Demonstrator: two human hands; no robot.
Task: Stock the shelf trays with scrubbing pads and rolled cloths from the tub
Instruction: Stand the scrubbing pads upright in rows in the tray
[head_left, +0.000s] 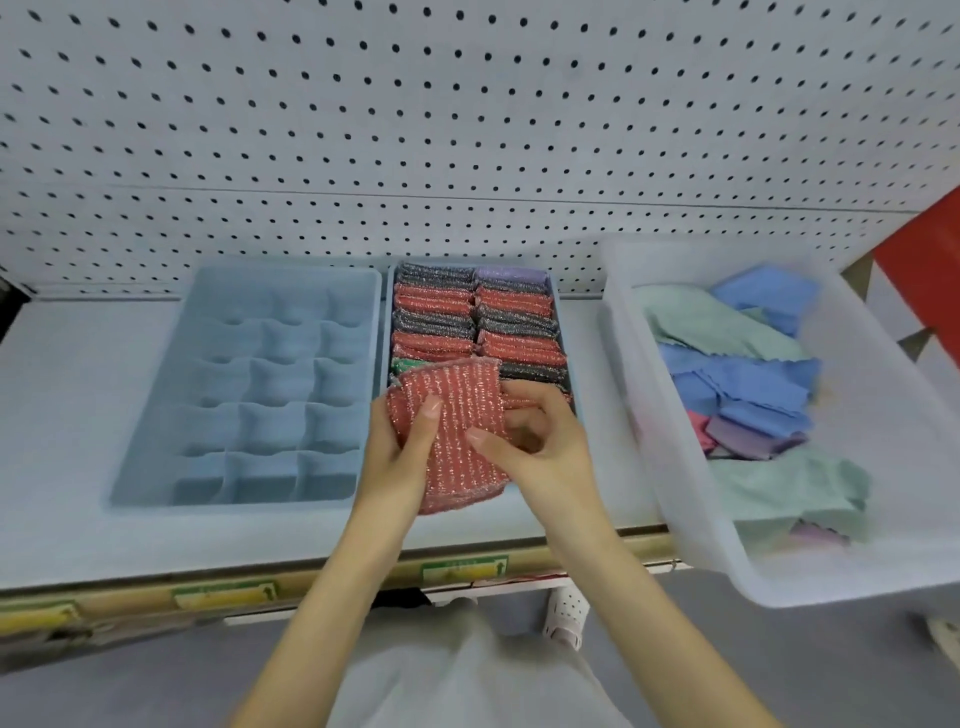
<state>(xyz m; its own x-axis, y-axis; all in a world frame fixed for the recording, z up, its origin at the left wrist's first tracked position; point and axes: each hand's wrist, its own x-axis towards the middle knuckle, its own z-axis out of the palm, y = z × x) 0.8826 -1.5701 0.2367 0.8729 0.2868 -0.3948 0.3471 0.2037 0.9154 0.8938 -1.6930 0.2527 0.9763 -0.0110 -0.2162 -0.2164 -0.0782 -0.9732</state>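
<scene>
The left thumb (429, 410) and right thumb (482, 435) press flat on the face of a red pad (462, 415). The left hand (400, 447) pinches its 9 o'clock edge and the right hand (540, 441) grips its 3 o'clock edge with curled fingers. This two-sided hold probably keeps the limp pad flat and on edge so it can slide into a tight row. The pad is held at the near end of the pad tray (556, 283), overlapping the last rows. Red, grey, purple and green pads stand packed on edge there in two columns, an arrangement that saves space and shows each colour. At 9 o'clock from the hands, the grid tray (285, 271) sits just beside the pad tray. No rolled cloth shows in its cells, which are likely sized for one each. At 3 o'clock, the tub (675, 493) stands tilted on the shelf (67, 415), overhanging its front edge, within the right hand's reach. Loose blue and green cloths (743, 374) lie unrolled inside it. The left fingers are hidden behind the pad. The pad and hands also cover the near end of the pad tray, so the remaining space there cannot be judged. The tub's near corner is blurred and its far right side is cut off. The dark purple and red items deep in the tub may be pads, but this cannot be confirmed.
</scene>
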